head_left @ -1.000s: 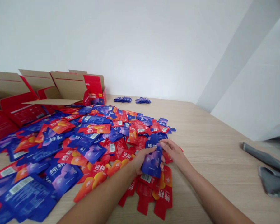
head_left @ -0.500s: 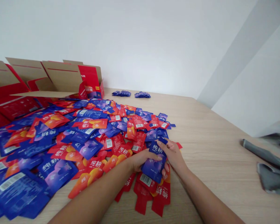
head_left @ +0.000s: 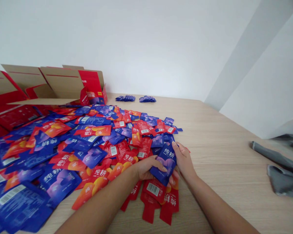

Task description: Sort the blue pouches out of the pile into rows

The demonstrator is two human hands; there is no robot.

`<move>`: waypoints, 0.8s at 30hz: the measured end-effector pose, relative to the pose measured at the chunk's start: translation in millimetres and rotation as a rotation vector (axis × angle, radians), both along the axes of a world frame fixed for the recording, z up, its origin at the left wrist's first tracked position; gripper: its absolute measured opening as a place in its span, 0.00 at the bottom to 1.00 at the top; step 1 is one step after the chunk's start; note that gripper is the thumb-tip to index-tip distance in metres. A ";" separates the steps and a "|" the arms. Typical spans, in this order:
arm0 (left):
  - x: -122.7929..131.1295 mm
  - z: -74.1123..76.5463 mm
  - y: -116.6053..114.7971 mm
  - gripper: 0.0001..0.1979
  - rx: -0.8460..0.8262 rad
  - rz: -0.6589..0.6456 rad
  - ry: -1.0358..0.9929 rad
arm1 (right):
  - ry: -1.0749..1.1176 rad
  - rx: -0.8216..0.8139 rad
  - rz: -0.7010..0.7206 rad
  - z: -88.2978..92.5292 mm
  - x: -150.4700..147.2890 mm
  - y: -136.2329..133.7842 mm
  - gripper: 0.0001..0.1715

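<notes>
A blue sachet (head_left: pixel 166 160) with white characters and purple fruit shapes is held between both hands, tilted, printed face up. My left hand (head_left: pixel 147 167) grips its left edge, thumb across the front. At its right edge my right hand (head_left: pixel 183 159) is closed on it, thumb near the top corner; some fingers are hidden behind. Whether more sachets lie underneath it in the hands cannot be made out. Below the hands lie red sachets, one with a barcode (head_left: pixel 153 189) and another with orange print (head_left: pixel 170 203). A large mixed pile of red and blue sachets (head_left: pixel 90 157) spreads to the left.
Open red cardboard boxes (head_left: pixel 92 86) with brown flaps stand at the back left. Two bundles of blue sachets, a left one (head_left: pixel 125 98) and a right one (head_left: pixel 147 99), lie near the wall. Grey cloth-like items (head_left: pixel 283 178) are at the right edge of the wooden table (head_left: pixel 224 156).
The blue sachet has turned slightly clockwise in my hands, and my right hand has shifted a little to the right. The camera view has moved slightly.
</notes>
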State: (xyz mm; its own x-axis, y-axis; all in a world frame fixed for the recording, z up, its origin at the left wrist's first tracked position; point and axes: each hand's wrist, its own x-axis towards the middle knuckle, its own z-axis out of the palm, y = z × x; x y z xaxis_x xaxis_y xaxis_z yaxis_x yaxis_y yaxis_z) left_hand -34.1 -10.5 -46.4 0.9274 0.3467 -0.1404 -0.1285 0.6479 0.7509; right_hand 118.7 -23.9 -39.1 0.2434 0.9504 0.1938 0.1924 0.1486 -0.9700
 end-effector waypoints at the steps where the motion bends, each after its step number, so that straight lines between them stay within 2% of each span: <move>1: -0.4 0.0 -0.1 0.14 -0.002 0.001 0.000 | 0.016 -0.007 0.012 -1.7 1.2 1.4 0.25; 3: -1.1 -0.4 -0.8 0.14 -0.008 0.004 -0.011 | 0.105 -0.065 0.042 -5.7 6.0 5.8 0.24; 7: -2.1 -2.7 -0.4 0.14 -0.028 0.037 -0.052 | 0.315 -0.132 0.013 -12.0 21.4 17.5 0.29; 9: -2.4 -3.6 2.5 0.15 -0.082 0.167 -0.103 | 0.303 -0.101 0.012 -11.9 26.3 20.6 0.29; 13: -2.2 -1.6 12.1 0.14 -0.272 0.600 -0.177 | 0.042 0.014 0.026 -8.1 17.6 13.3 0.23; 15: -2.1 0.4 15.6 0.14 -0.302 0.708 -0.200 | -0.091 0.031 0.094 -7.6 5.9 5.3 0.22; 19: -0.6 1.4 17.7 0.16 -0.284 0.726 -0.219 | -0.155 -0.109 0.338 -11.5 -18.4 -6.8 0.27; 21: 0.5 -0.3 17.6 0.16 -0.281 0.699 -0.200 | -0.066 -0.227 0.441 -14.2 -26.6 -8.7 0.28; 24: 1.9 -4.6 17.5 0.16 -0.241 0.621 -0.205 | 0.103 -0.347 0.515 -15.4 -30.8 -8.6 0.27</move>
State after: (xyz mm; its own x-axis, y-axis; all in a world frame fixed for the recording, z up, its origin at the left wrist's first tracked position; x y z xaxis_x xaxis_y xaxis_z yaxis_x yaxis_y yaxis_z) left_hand -32.2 7.0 -50.9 0.5837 0.8026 -0.1232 -0.6528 0.5541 0.5166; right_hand 87.8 -32.5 -54.5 -0.2618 0.9540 -0.1465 0.0828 -0.1290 -0.9882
